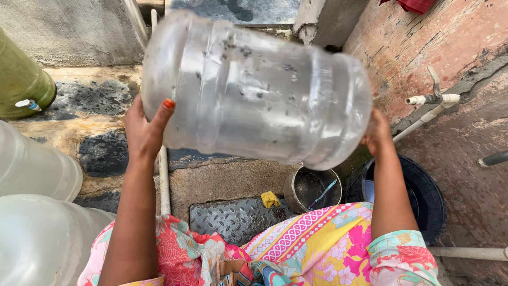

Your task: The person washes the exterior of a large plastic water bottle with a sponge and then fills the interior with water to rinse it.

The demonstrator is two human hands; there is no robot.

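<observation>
The jug (254, 90) lies sideways in the air between both hands, over a steel pot (312, 188) and dark bucket (423, 196). The left hand (144, 130) presses flat on its left end, thumb raised; the right hand (378, 135) cups the right end, fingers hidden.

This is an outdoor wash place at a home. The ground (233, 182) is rough, wet concrete, and a metal drain cover (233, 217) lies in it. A white pipe with a tap (431, 100) runs along the pink wall (423, 42). A black bucket (428, 201) and a small steel pot (309, 188) stand below the tap. Big water jugs (37, 212) wait at the left.
</observation>
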